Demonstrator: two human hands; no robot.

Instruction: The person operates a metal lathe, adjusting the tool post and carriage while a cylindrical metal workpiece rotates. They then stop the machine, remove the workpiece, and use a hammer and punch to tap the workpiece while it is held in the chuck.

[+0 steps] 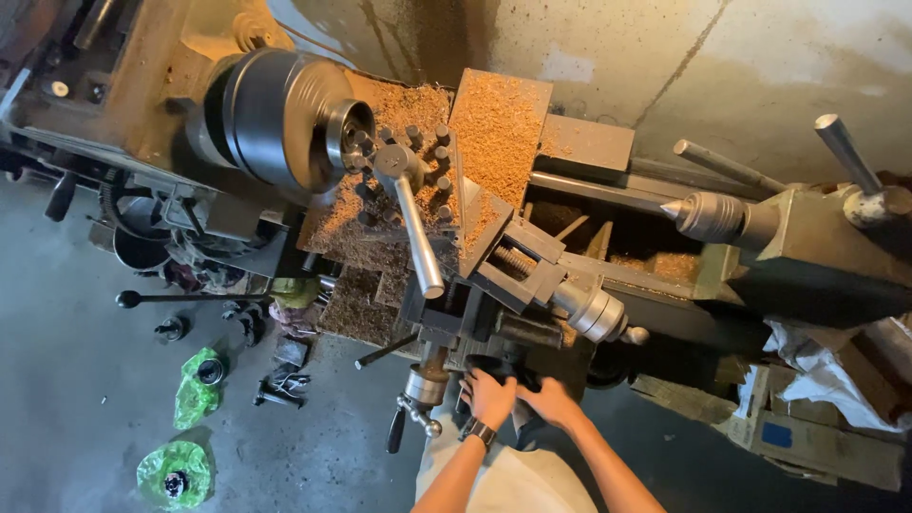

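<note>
Gripping one black handwheel [501, 366] at the front of the lathe [532, 256], the left hand [488, 396] and the right hand [549, 401] sit side by side, fingers curled and clamped on its rim. One watch [480, 432] is on the left wrist. Above the handwheel, one long metal lever [418, 237] sticks out from the tool post, among brown chips [494, 128]. Left of the handwheel, two green bags [185, 427] lie on the floor [76, 380]. One round chuck [285, 119] is at the upper left.
</note>
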